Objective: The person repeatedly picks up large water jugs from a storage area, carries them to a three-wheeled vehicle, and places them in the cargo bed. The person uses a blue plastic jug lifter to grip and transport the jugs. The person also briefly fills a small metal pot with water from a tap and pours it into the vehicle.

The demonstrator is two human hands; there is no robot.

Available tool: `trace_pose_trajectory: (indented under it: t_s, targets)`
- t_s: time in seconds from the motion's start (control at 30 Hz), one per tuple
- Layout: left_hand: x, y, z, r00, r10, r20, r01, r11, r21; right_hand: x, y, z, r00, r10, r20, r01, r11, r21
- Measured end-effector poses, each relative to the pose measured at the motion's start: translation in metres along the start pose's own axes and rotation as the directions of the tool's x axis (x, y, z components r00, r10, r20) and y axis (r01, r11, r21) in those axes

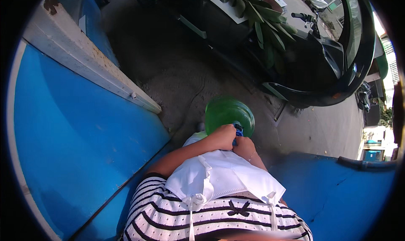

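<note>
A large, rounded green translucent jug (223, 109) hangs in front of me, low over the ground. At its near side is a blue part (238, 129), which looks like a cap or neck. My left hand (228, 133) is closed around that blue end. Just beside it, my right hand (244, 147) is closed too, with its knuckles touching or nearly touching the left. Both hands grip the jug at this end, and the fingers hide most of the blue part. A white apron (228, 169) lies below my hands over a striped top.
Ahead and to the right stands a dark vehicle (308, 78) with a handlebar and a curved frame. Long green leaves (270, 24) lie on it. A blue door panel (80, 127) and a pale post (97, 59) are at left. Another blue panel (333, 190) is at right.
</note>
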State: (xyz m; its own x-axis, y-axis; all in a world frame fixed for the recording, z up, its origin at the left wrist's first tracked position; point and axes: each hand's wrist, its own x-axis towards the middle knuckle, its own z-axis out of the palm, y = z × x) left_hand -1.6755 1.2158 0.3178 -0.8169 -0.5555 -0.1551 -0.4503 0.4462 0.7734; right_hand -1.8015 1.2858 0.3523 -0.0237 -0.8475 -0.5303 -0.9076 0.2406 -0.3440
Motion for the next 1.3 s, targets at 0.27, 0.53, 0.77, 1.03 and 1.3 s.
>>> trace_pose_trajectory:
  t_s: [0.27, 0.53, 0.77, 1.03, 1.3]
  targets:
    - [0.054, -0.051, -0.124, 0.937, -0.052, -0.346, 0.056, 0.998, 0.0, 0.142, -0.046, -0.086, 0.968, -0.25, -0.02, 0.251, 0.967, 0.049]
    - [0.134, -0.196, -0.273, 0.871, -0.25, -0.422, 0.274, 0.962, -0.005, 0.366, -0.137, -0.145, 0.911, -0.408, 0.056, 0.409, 0.913, -0.011]
    - [0.168, -0.299, -0.423, 0.828, -0.356, -0.434, 0.336, 0.934, -0.125, 0.526, -0.252, -0.224, 0.85, -0.429, 0.305, 0.478, 0.873, -0.103]
    - [0.18, -0.446, -0.578, 0.865, -0.384, -0.322, 0.353, 0.923, -0.153, 0.688, -0.389, -0.248, 0.855, -0.403, 0.326, 0.459, 0.881, -0.116]
    - [0.215, -0.52, -0.765, 0.962, -0.117, -0.246, 0.155, 0.978, 0.141, 0.773, -0.502, -0.297, 0.952, -0.298, -0.064, 0.304, 0.945, 0.121]
